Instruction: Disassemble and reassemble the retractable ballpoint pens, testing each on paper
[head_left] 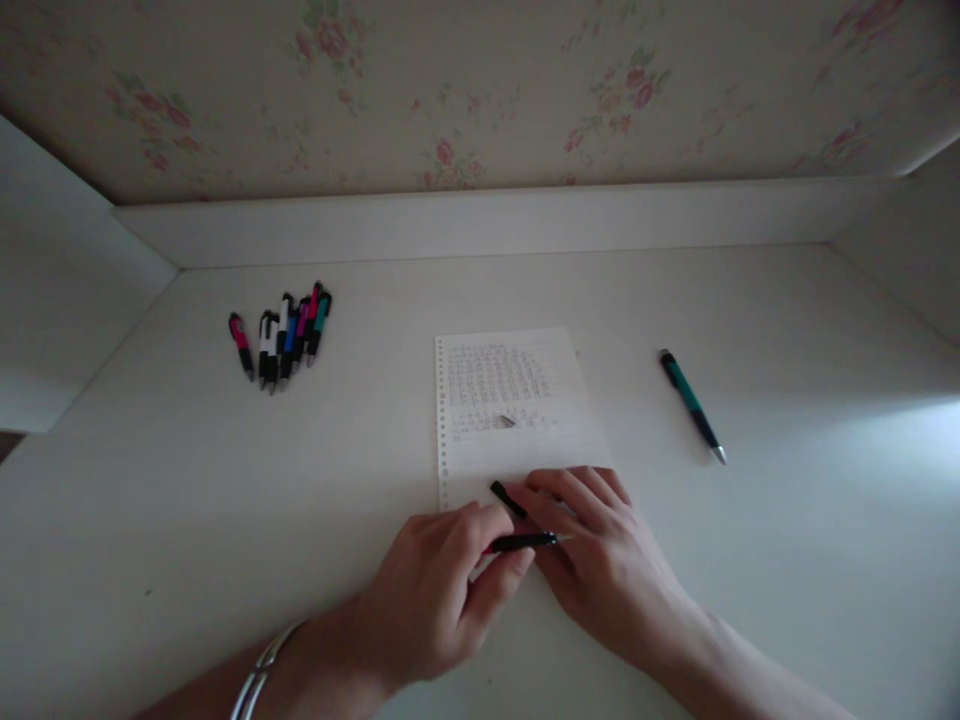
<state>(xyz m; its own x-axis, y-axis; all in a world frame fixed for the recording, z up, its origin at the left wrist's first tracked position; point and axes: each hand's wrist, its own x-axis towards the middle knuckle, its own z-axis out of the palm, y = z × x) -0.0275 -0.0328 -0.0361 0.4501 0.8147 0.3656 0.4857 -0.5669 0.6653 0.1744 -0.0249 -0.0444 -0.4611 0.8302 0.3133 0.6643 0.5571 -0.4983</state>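
Observation:
My left hand (442,580) is closed around a pen (523,541) with a black front and a bit of pink at the fingers. A thin pale point sticks out of its right end, towards my other hand. Close beside it, my right hand (600,550) is bent over the paper's lower edge, its fingertips closed on a short black pen piece (507,496); part of that piece is hidden. Above both hands, a small silver cone-shaped pen tip (508,421) lies on a sheet of lined paper (517,450) with handwritten rows.
At the far left several pens (292,338) lie bunched together, and a pink pen (241,346) sits slightly apart. A green and black pen (693,405) rests to the right of the paper. A white ledge (495,222) borders the white desk (225,500) at the back.

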